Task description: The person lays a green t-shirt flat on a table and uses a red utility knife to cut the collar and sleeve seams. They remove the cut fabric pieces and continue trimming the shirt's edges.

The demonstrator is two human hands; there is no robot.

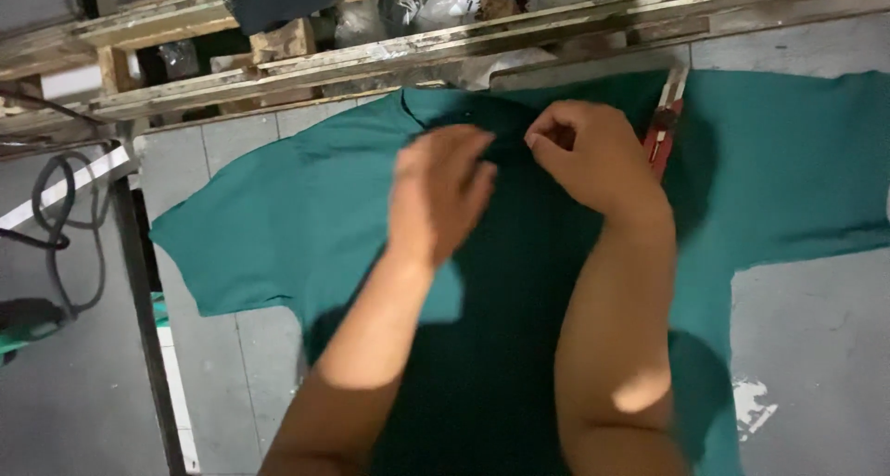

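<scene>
A teal short-sleeved shirt (pixel 278 216) lies spread flat on a grey table (pixel 816 346), its collar toward the far edge. My left hand (pixel 440 193) rests palm down on the fabric just below the collar, fingers together. My right hand (pixel 589 156) pinches the cloth at the collar area, fingers curled on it. Both forearms cast dark shadows over the shirt's middle.
A red-handled tool (pixel 663 128) lies on the shirt right of my right hand. Worn wooden pallets (pixel 278 63) with bags run along the far edge. A dark cable (pixel 56 226) hangs left of the table's edge over the floor.
</scene>
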